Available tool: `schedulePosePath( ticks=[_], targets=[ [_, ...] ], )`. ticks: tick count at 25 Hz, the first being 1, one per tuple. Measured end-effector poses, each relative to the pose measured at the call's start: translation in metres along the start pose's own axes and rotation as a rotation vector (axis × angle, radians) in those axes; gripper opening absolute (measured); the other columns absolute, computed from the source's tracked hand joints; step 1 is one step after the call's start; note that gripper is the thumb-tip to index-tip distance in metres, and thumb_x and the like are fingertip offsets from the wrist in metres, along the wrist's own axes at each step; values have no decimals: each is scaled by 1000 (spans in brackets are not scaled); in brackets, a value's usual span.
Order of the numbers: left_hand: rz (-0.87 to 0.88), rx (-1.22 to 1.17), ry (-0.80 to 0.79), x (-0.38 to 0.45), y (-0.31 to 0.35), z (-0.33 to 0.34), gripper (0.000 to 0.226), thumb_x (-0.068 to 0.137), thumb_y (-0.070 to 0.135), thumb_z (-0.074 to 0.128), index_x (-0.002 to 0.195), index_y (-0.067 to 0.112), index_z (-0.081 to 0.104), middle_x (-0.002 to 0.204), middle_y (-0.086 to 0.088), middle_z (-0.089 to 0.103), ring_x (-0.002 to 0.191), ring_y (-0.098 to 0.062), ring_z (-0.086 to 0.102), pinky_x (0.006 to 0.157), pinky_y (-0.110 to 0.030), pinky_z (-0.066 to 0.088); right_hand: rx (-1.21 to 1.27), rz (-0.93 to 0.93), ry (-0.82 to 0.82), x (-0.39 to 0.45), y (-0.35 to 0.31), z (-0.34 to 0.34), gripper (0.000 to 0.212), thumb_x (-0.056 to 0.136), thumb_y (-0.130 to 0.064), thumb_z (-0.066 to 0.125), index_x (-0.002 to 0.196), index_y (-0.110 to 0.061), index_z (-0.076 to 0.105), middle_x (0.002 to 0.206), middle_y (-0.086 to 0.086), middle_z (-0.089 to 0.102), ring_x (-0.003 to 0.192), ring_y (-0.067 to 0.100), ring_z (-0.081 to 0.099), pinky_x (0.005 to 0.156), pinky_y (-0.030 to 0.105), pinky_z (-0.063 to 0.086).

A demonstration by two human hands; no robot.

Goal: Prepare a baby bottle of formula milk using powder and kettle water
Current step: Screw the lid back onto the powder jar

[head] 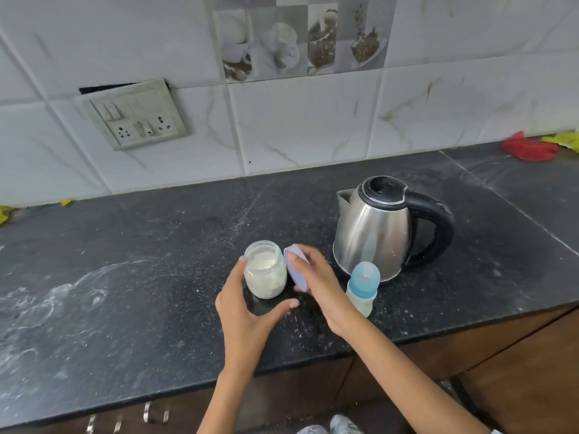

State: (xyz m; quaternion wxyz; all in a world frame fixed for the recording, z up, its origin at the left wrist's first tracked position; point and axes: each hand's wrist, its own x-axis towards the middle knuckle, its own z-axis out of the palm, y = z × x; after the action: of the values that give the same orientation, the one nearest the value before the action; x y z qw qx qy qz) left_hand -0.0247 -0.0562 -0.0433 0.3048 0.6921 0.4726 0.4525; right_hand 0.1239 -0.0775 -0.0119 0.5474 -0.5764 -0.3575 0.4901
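A small glass jar (pixel 265 270) of pale formula powder stands open on the black counter (pixel 156 245), with a thin spoon handle leaning inside it. My right hand (pixel 319 286) holds the jar's lilac lid (pixel 296 269) on edge just right of the jar. My left hand (pixel 247 305) is spread in front of the jar, its fingertips near the glass, thumb out to the right. A baby bottle (pixel 362 288) with a blue teat cap stands to the right of my right wrist. Behind it sits a steel kettle (pixel 380 228), lid closed, black handle to the right.
The tiled wall carries a switch and socket plate (pixel 136 115) at the left. A red cloth (pixel 529 147) and a yellow one (pixel 564 140) lie at the counter's far right. The counter's front edge runs just below my forearms. White smears mark the counter's left part.
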Motion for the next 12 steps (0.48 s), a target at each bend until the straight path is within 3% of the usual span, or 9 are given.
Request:
schedulePosePath(
  ticks=[2, 4, 8, 12],
  targets=[
    [-98, 96, 5, 15, -9, -2, 115, 48, 74, 73, 143, 26, 31, 143, 17, 38, 127, 4, 33, 107, -26, 16, -446, -274, 100, 19, -9, 0, 49, 81, -39, 73, 126, -34, 53, 131, -5, 53, 117, 9, 49, 96, 25, 42],
    [-184, 115, -56, 29, -15, 2, 114, 46, 76, 71, 141, 24, 36, 142, 12, 43, 125, 1, 35, 104, -26, 13, -733, -375, 46, 41, -11, 8, 61, 74, -34, 81, 128, -30, 55, 133, -1, 48, 122, 15, 45, 99, 29, 40],
    [-237, 57, -24, 45, -26, 14, 80, 50, 71, 70, 118, 34, 52, 117, 15, 59, 109, 5, 45, 104, -40, 31, -794, -282, -125, 65, -9, 26, 68, 69, -31, 84, 132, -28, 57, 133, 2, 44, 124, 20, 46, 104, 38, 41],
    [-250, 10, 19, 49, -43, 18, 61, 51, 57, 78, 105, 55, 49, 103, 12, 66, 104, -27, 55, 86, -52, 49, -974, -277, -246, 70, -6, 34, 62, 81, -34, 73, 138, -30, 51, 145, 1, 33, 131, 19, 37, 102, 34, 38]
  ],
)
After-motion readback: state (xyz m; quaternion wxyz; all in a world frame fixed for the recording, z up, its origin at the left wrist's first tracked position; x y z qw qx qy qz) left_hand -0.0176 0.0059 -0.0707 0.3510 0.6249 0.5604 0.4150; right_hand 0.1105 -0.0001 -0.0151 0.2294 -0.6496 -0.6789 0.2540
